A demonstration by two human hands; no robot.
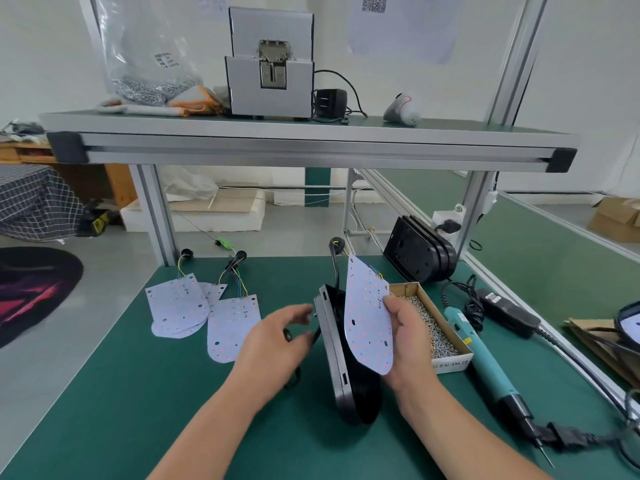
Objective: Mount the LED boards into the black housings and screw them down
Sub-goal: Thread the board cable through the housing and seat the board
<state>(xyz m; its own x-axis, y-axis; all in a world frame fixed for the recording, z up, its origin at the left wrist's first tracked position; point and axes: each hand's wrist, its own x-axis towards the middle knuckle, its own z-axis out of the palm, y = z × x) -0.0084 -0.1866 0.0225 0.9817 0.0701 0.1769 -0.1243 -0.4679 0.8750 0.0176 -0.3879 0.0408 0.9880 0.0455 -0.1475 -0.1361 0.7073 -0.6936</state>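
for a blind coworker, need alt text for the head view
The right hand holds an LED board upright beside a black housing tipped on edge on a green table, while the open left hand reaches toward its rim. More boards lie to the left; a screw box and screwdriver lie to the right.

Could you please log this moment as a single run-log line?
right hand: pinches LED board beside black housing | left hand: open, by housing rim | housing: stood on edge | electric screwdriver: lying on mat
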